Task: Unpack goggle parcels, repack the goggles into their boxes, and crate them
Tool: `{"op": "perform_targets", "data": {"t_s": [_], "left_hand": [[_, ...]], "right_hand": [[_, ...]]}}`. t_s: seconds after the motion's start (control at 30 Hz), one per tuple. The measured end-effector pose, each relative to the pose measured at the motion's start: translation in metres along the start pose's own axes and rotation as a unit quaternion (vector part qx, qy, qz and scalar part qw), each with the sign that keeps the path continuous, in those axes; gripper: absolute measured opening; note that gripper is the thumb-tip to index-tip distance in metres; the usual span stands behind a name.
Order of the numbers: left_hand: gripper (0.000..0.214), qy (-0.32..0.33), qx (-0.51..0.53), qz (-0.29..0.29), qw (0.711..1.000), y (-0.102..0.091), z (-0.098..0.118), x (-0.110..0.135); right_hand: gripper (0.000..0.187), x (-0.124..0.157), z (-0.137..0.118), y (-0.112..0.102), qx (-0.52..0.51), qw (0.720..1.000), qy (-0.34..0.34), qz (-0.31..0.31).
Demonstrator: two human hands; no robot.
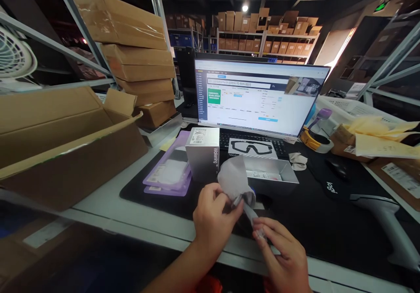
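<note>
My left hand (211, 216) is closed round the neck of a grey cloth pouch (233, 180), which bulges upward above my fingers. My right hand (282, 253) pinches the pouch's thin drawstring end lower right, fingers pressed together. Both hands hover over the black desk mat (315, 223) near the table's front edge. Just behind the pouch lies an open grey box tray (272, 175). A box lid printed with goggles (251, 148) rests on the keyboard. A white and grey product box (203, 153) stands to the left.
A monitor (259, 96) stands behind the keyboard. A large open cardboard box (65, 144) sits left, stacked cartons (138, 57) behind it. Purple sleeves (170, 175) lie on the mat. A tape dispenser (315, 140), mouse (336, 167), padded envelopes (383, 137) and a barcode scanner (390, 223) are right.
</note>
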State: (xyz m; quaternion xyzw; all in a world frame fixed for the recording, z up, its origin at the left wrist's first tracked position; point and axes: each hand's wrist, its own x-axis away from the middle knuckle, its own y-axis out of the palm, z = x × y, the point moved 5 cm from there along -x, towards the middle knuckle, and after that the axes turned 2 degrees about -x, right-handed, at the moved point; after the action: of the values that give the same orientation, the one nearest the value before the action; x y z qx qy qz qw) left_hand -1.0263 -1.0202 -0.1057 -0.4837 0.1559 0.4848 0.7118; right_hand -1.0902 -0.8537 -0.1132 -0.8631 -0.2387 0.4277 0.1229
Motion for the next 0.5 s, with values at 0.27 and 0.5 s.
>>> {"op": "perform_targets", "data": {"t_s": [0.27, 0.5], "left_hand": [[0.01, 0.055, 0.124, -0.011, 0.991, -0.008, 0.004, 0.006], [0.015, 0.168, 0.087, 0.0, 0.982, -0.018, 0.008, 0.014]], "right_hand": [[0.017, 0.0, 0.003, -0.005, 0.097, 0.991, -0.047, 0.075], [0.018, -0.014, -0.004, 0.001, 0.168, 0.98, -0.045, 0.101]]}}
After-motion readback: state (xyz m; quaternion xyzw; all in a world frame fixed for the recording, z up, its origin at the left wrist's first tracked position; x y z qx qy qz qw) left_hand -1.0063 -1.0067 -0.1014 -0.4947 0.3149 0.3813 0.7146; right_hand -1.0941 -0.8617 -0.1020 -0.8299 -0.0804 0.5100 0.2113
